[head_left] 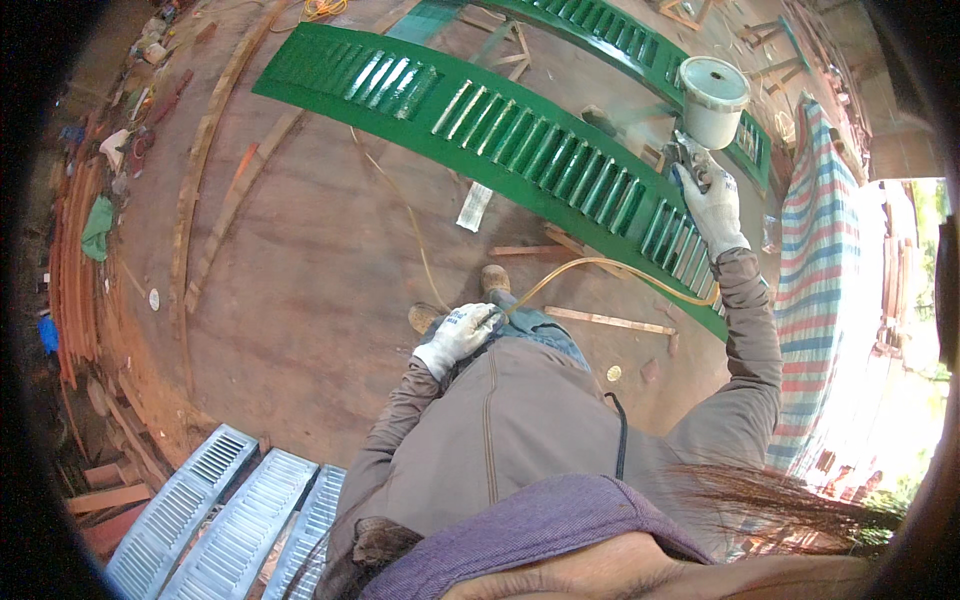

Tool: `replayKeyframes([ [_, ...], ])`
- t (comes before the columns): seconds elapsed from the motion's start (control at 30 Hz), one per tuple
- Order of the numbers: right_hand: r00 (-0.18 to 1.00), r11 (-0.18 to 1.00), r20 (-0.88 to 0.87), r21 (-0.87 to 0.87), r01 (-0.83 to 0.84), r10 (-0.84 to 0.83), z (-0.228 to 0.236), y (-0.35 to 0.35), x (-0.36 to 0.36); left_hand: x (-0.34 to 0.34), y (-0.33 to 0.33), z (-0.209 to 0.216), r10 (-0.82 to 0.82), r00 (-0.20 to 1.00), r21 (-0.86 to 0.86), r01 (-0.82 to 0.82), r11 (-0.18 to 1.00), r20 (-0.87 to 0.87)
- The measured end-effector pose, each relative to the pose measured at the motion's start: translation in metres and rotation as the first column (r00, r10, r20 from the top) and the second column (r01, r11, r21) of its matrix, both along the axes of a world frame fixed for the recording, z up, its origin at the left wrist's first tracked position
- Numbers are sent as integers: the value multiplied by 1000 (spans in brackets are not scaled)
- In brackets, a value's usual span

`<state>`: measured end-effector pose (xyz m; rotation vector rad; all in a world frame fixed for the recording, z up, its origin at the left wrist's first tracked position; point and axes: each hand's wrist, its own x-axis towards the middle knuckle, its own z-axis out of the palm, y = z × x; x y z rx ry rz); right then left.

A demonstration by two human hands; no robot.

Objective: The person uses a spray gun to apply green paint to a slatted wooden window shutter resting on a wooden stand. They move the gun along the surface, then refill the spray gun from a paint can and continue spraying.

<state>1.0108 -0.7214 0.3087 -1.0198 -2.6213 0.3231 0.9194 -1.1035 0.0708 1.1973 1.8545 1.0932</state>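
My right hand (718, 208), in a white glove, is closed around a spray gun (688, 155) with a pale paint cup (714, 110) on top. It is raised over the right part of a long green louvered panel (540, 150), whose paint looks wet and glossy. A faint haze hangs by the gun's front. A yellowish air hose (590, 262) loops from below my right hand to my waist. There my left hand (460, 335), also gloved, is closed on the hose, and the hose runs on across the floor.
A second green louvered panel (610, 30) lies beyond the first. Bare metal louvered panels (235, 520) are at the lower left. Wooden strips (205, 150) lie on the floor at left. A striped tarp (815, 290) hangs at right. Wood pieces (610, 321) lie near my feet.
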Motion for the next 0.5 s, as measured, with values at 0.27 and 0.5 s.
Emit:
replayKeyframes([
  [0.27, 994, 620, -38, -779, -96, 106, 9, -3, 51, 22, 36, 0, -17, 981, 70, 31, 997, -191],
  [0.5, 996, 935, 84, -355, 24, 6, -34, 63, 48, 39, 67, 14, -8, 979, 37, 16, 999, -203],
])
